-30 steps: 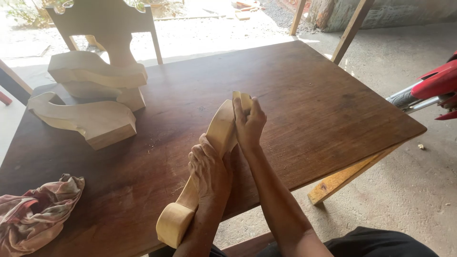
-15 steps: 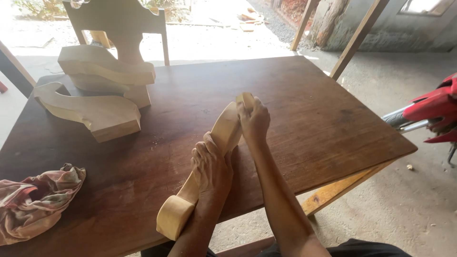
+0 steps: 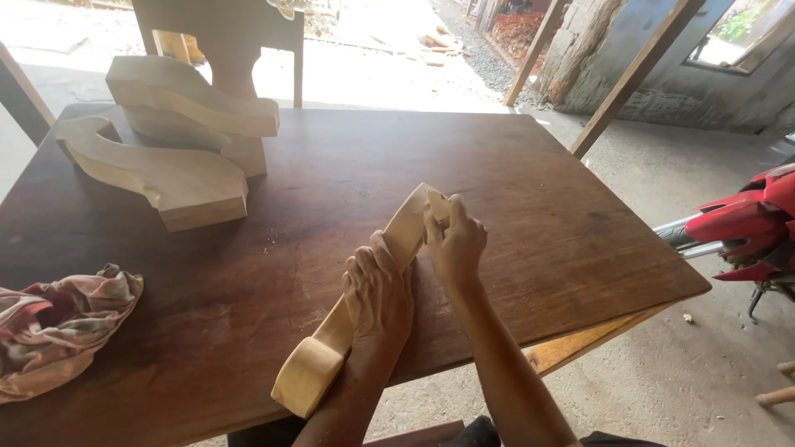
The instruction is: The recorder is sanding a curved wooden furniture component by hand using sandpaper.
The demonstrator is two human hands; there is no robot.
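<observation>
Head view
Room: open workshop with a grey concrete floor; bright daylight outside at 12 o'clock, a stone wall at 1 o'clock, and slanted timber posts [image 3: 633, 79] at 1 to 2 o'clock.
Surface: dark brown wooden table [image 3: 530, 207] fills most of the view; its right edge runs toward 4 o'clock, with a pale timber rail showing underneath.
Carved blocks [image 3: 166, 145]: two thick, pale, curved wooden pieces stacked at 10 to 11 o'clock on the table, well apart from the hands.
Chair-like frame [image 3: 224, 25]: stands behind the table at 11 to 12 o'clock, against the light.
Rag [image 3: 62, 323]: crumpled reddish cloth lying on the table at 8 o'clock, near its left edge.
Red vehicle part [image 3: 749, 223]: red bodywork with metal tubes at 3 o'clock, beyond the table corner.
In the way: nothing lies between the hands and the blocks; only bare tabletop.
Wooden piece [image 3: 331, 339]: long, pale, curved strip lying slanted on the table at centre, its rounded near end overhanging the front edge at 6 o'clock.
Left hand [image 3: 377, 294]: pressed flat, fingers spread, on the middle of the strip.
Right hand [image 3: 455, 244]: fingers curled closed around the far end of the strip.
</observation>
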